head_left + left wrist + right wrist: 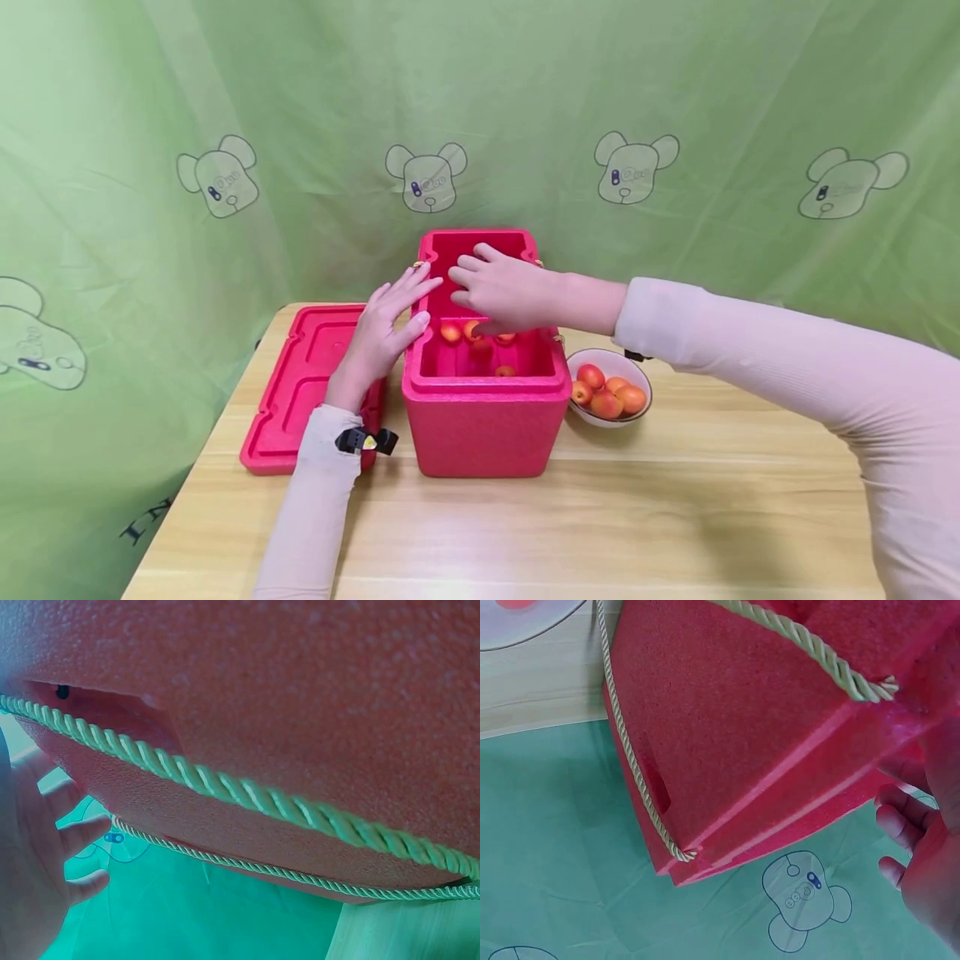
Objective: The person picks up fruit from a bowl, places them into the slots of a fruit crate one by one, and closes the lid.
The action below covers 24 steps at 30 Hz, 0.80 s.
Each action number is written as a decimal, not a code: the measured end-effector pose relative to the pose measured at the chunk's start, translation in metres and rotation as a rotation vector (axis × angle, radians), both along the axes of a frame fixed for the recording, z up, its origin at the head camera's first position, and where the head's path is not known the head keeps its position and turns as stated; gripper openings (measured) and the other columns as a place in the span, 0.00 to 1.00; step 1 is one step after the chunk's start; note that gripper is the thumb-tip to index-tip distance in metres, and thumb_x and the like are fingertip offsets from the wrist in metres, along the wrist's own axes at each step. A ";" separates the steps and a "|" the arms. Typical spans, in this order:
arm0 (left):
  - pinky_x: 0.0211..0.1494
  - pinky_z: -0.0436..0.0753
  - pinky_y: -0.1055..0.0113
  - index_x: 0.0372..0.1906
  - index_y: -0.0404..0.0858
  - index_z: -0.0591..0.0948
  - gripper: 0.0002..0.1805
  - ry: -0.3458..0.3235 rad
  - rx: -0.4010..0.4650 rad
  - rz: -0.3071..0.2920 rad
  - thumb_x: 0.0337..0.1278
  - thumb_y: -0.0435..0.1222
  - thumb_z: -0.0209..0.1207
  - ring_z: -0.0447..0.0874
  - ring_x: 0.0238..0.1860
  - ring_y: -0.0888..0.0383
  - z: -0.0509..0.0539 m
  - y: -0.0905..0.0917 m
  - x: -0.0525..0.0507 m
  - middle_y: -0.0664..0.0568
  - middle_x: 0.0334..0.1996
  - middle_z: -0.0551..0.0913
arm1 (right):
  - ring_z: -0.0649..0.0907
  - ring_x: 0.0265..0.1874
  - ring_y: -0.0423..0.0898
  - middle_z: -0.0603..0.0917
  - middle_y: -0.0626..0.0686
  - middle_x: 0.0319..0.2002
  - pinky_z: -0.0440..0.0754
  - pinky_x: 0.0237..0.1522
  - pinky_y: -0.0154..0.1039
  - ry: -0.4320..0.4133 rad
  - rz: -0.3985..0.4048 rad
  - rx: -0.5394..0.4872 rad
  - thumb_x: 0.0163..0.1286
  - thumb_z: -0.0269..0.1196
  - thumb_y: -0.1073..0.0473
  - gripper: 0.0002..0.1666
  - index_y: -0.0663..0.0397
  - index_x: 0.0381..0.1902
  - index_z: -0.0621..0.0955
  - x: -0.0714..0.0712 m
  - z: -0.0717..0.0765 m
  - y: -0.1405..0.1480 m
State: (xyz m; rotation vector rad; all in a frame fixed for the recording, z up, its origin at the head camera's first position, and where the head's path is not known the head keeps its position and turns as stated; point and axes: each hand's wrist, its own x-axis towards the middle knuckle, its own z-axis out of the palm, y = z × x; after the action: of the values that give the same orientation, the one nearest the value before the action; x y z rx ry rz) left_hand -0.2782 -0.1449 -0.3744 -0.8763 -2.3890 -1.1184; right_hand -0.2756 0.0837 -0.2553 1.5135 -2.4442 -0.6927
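A red foam box stands uncovered on the table, with several apricots inside it. My left hand rests on the box's left rim, its fingers stretched out. Over the opening, my right hand reaches in from the right with loosely spread fingers; no fruit shows in its grasp. Its thumb hangs near the apricots and partly covers them. In the right wrist view the fingers look slightly bent beside the box edge. Twisted gold cord runs along the box's side in the left wrist view.
To the right of the box, a white bowl with a dark rim holds several apricots. The red lid lies on the wooden table at the left. Behind hangs a green curtain printed with bear heads.
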 end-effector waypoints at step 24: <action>0.81 0.51 0.39 0.74 0.53 0.72 0.31 -0.008 0.006 0.018 0.67 0.51 0.50 0.56 0.81 0.55 0.000 0.002 0.003 0.60 0.79 0.63 | 0.76 0.45 0.53 0.78 0.57 0.41 0.70 0.57 0.57 0.017 0.013 -0.310 0.59 0.75 0.46 0.30 0.55 0.55 0.84 0.000 0.014 0.057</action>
State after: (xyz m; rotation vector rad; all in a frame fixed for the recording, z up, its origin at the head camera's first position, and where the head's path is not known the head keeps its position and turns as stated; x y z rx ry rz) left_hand -0.2756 -0.1427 -0.3745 -0.8486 -2.3935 -1.1236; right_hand -0.2753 0.1402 -0.2408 1.3937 -2.3902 -0.3024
